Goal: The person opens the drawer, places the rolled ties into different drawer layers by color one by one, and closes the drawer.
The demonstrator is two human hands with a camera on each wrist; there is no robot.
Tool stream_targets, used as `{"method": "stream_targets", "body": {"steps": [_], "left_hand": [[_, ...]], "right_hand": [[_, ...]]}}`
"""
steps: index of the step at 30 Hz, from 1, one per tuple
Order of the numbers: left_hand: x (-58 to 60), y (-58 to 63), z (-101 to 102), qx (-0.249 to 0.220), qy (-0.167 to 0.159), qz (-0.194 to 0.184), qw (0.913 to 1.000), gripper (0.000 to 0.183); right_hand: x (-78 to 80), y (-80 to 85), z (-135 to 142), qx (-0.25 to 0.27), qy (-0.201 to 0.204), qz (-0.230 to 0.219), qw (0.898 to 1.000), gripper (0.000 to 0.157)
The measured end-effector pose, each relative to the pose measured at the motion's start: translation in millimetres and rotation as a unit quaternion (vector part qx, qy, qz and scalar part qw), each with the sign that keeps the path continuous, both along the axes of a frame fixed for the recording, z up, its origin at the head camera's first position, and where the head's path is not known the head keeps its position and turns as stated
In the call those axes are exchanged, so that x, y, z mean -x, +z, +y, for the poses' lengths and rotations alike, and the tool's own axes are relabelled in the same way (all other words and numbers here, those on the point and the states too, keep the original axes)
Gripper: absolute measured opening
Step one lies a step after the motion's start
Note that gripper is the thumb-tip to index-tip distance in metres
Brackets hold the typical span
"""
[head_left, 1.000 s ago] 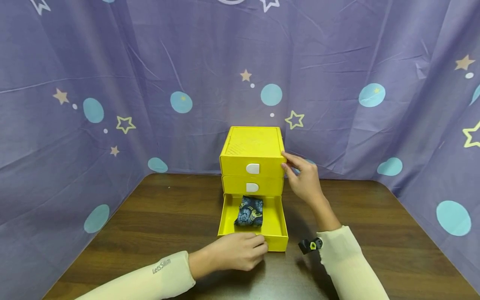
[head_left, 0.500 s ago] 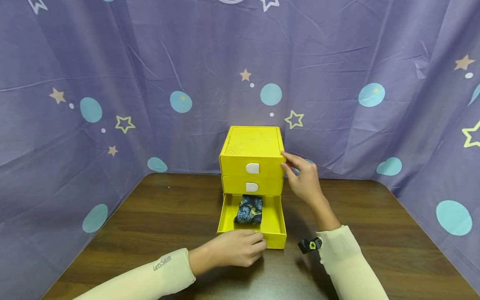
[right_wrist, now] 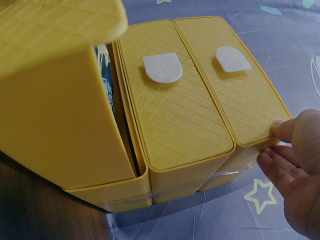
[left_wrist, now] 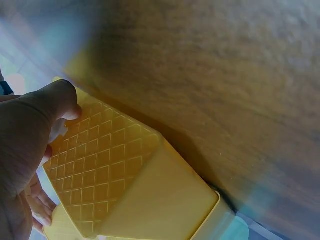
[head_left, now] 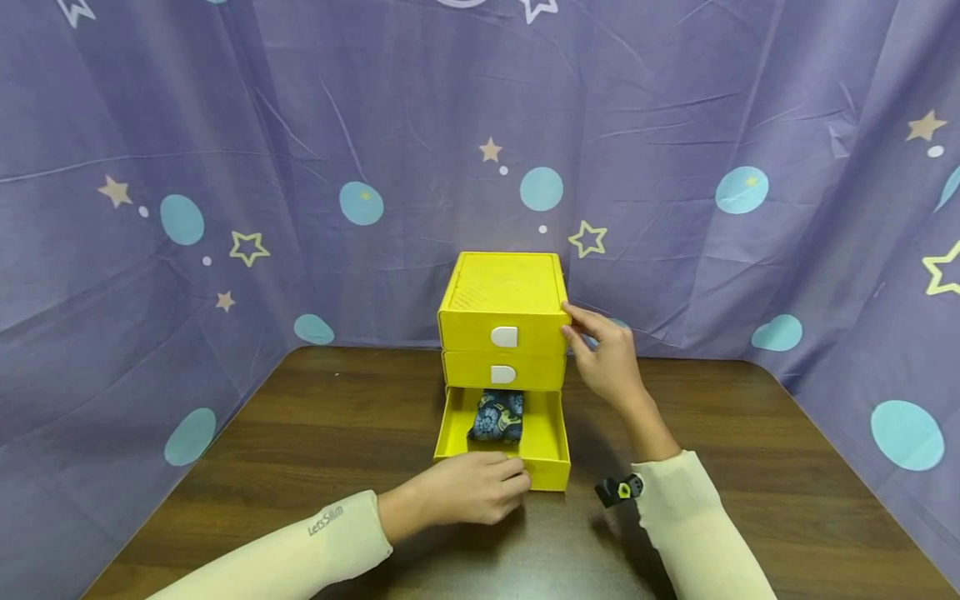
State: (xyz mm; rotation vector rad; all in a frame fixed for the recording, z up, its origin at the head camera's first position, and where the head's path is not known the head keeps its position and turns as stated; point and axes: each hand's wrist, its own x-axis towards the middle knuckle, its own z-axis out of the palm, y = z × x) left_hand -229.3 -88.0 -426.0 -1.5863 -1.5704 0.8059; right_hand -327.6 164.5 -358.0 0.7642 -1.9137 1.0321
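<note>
A yellow three-drawer box (head_left: pixel 510 283) stands upright on the table, its bottom drawer (head_left: pixel 547 473) pulled out towards me. Inside that drawer, near its back, lies a dark blue floral-patterned cloth bundle (head_left: pixel 498 417). My left hand (head_left: pixel 476 487) is at the drawer's front, thumb and fingers pinching its white handle tab (left_wrist: pixel 59 128), mostly hidden behind them. With thumb and fingertips my right hand (head_left: pixel 606 354) grips the top right front corner of the box; in the right wrist view the thumb presses the top drawer's front (right_wrist: pixel 240 95) and the fingers touch the side.
The upper two drawers are closed, each with a white tab, such as the middle tab (head_left: pixel 503 374). A brown wooden table (head_left: pixel 352 417) extends to both sides. A purple star-patterned curtain (head_left: pixel 420 125) hangs close behind the box. A small black device (head_left: pixel 619 490) is at my right cuff.
My left hand has moved slightly away from me, and the bottom drawer has slid a little further into the box with the cloth bundle. The right hand stays at the corner.
</note>
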Motion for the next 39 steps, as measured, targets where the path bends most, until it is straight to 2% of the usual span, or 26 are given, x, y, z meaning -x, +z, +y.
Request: {"method": "stream_targets", "body": {"steps": [3, 9, 13, 21, 31, 39], "left_hand": [[2.5, 1.1, 0, 0.002, -0.001, 0.003, 1.0, 0.032], [6.1, 4.6, 0, -0.005, -0.019, 0.014, 0.9997, 0.062], [9.2, 2.5, -1, -0.01, -0.02, 0.015, 0.9996, 0.068], [14.1, -3.0, -1, -0.013, -0.012, 0.011, 0.9998, 0.065], [15.1, -1.4, -1, -0.008, 0.013, -0.006, 0.9999, 0.039], [21.1, -3.8, 0, -0.019, -0.007, 0.005, 0.9998, 0.063]], "right_hand": [[-0.1, 0.5, 0, 0.0, 0.001, 0.003, 1.0, 0.034], [-1.6, 1.5, -1, 0.003, 0.007, 0.002, 1.0, 0.034], [-1.3, 2.3, -1, 0.002, 0.009, 0.007, 1.0, 0.034], [-1.8, 2.0, -1, 0.002, 0.006, 0.005, 1.0, 0.035], [-1.4, 1.2, -1, 0.001, 0.009, 0.007, 1.0, 0.035], [-2.5, 1.5, 0, 0.003, 0.009, 0.0, 1.0, 0.035]]}}
